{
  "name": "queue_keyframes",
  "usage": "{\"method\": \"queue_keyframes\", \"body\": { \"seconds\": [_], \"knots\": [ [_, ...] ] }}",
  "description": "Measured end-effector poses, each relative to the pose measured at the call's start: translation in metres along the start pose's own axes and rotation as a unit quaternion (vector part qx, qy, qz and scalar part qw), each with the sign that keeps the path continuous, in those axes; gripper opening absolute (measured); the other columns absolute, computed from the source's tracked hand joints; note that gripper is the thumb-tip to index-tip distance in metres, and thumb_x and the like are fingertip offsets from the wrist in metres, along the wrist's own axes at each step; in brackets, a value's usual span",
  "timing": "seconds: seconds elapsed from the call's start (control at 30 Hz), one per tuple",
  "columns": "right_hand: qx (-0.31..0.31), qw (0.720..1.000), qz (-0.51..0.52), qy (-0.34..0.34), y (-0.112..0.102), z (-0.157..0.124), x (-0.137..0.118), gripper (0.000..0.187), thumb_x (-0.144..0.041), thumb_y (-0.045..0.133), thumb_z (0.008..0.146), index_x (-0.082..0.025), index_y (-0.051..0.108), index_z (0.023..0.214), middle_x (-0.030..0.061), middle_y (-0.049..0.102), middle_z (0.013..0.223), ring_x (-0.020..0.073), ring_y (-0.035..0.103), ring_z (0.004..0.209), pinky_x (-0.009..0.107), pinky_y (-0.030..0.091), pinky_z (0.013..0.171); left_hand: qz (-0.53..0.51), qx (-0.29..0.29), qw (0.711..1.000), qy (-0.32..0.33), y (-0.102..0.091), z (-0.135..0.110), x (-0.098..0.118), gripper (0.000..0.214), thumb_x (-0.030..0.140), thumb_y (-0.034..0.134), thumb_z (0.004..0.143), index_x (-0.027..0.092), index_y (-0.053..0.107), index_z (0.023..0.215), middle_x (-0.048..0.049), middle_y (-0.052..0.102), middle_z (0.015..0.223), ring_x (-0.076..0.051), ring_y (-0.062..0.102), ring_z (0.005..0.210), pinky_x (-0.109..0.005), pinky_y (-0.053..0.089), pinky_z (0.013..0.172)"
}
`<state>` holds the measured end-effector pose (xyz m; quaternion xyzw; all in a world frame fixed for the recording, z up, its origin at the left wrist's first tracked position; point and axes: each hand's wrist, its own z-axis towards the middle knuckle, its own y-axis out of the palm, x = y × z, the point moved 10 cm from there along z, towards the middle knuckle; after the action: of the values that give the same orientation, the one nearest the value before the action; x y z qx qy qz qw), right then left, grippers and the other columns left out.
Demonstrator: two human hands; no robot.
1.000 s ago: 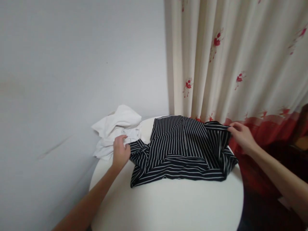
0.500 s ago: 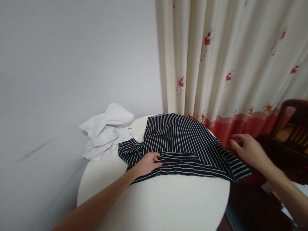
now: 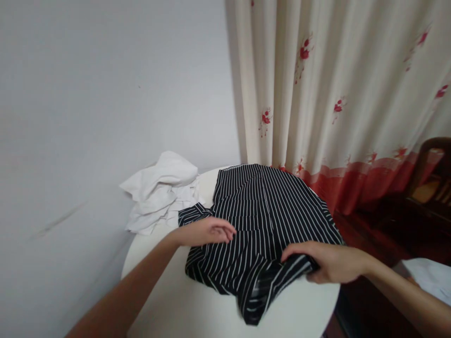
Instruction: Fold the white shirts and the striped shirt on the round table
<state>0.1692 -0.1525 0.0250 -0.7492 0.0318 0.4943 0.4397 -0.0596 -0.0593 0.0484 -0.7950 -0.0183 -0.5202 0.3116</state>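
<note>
A black-and-white striped shirt (image 3: 246,202) lies spread over the white round table (image 3: 169,300). My right hand (image 3: 327,263) is closed on its near right part, and a bunched fold of cloth hangs from the grip toward the table's front. Over the shirt's left side hovers my left hand (image 3: 207,231), fingers apart and loosely bent, with nothing in them. One short sleeve (image 3: 192,213) lies crumpled just beyond that hand. The cloth inside my right palm is hidden.
Crumpled white cloth (image 3: 162,183) is heaped at the table's back left, against the wall (image 3: 116,84). A flowered curtain (image 3: 317,94) hangs behind the table. To the right are a wooden chair (image 3: 428,164) and something white (image 3: 426,277) below.
My right hand came in from the right and took hold of the shirt, pulling its near edge up and toward me. My left hand let go of the cloth and lifted slightly.
</note>
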Motion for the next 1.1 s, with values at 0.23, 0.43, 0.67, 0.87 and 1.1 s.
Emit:
{"method": "queue_keyframes", "body": {
  "seconds": [0.23,0.43,0.67,0.87,1.1],
  "knots": [
    [-0.133,0.979,0.157,0.0,-0.001,0.008,0.011,0.076,-0.047,0.071,0.085,-0.022,0.044,0.152,0.0077,0.071,0.109,0.021,0.069,0.098,0.038,0.055,0.089,0.31,0.349,0.878,-0.11,-0.151,0.083,-0.046,0.041,0.021,0.04,0.097,0.01,0.065,0.128,-0.0145,0.066,0.134,-0.024,0.062,0.123,-0.034,0.045,0.108],
    [0.269,0.94,-0.188,0.097,-0.092,0.071,0.086,0.056,-0.044,0.051,0.096,-0.016,0.053,0.145,0.0184,0.049,0.149,0.0314,0.043,0.14,0.053,0.031,0.117,0.349,0.31,0.867,-0.173,-0.168,0.15,-0.106,0.053,0.037,0.035,0.101,0.014,0.048,0.148,-0.0157,0.042,0.157,-0.03,0.038,0.146,-0.049,0.029,0.119],
    [0.235,0.905,-0.317,0.158,-0.079,0.113,0.124,0.066,-0.059,0.03,0.101,-0.023,0.038,0.156,0.0131,0.025,0.166,0.0319,0.018,0.153,0.06,0.012,0.121,0.356,0.28,0.851,-0.266,-0.206,0.139,-0.181,0.066,0.047,0.018,0.103,0.013,0.025,0.159,-0.0138,0.013,0.168,-0.033,0.009,0.155,-0.061,0.013,0.121],
    [0.217,0.911,-0.32,0.142,-0.082,0.137,0.124,0.068,-0.061,0.027,0.101,-0.024,0.035,0.158,0.0123,0.022,0.167,0.0309,0.014,0.154,0.06,0.011,0.122,0.364,0.293,0.829,-0.308,-0.24,0.112,-0.186,0.07,0.051,0.021,0.102,0.01,0.029,0.158,-0.0214,0.02,0.165,-0.04,0.019,0.152,-0.065,0.022,0.116],
    [0.219,0.924,-0.285,0.135,-0.085,0.138,0.119,0.066,-0.058,0.031,0.101,-0.022,0.038,0.157,0.013,0.022,0.166,0.0323,0.014,0.154,0.061,0.011,0.121,0.437,0.291,0.839,-0.142,-0.181,0.12,-0.11,0.053,0.036,0.038,0.101,0.017,0.045,0.15,-0.014,0.039,0.159,-0.03,0.031,0.148,-0.05,0.022,0.12]
  ]
}}
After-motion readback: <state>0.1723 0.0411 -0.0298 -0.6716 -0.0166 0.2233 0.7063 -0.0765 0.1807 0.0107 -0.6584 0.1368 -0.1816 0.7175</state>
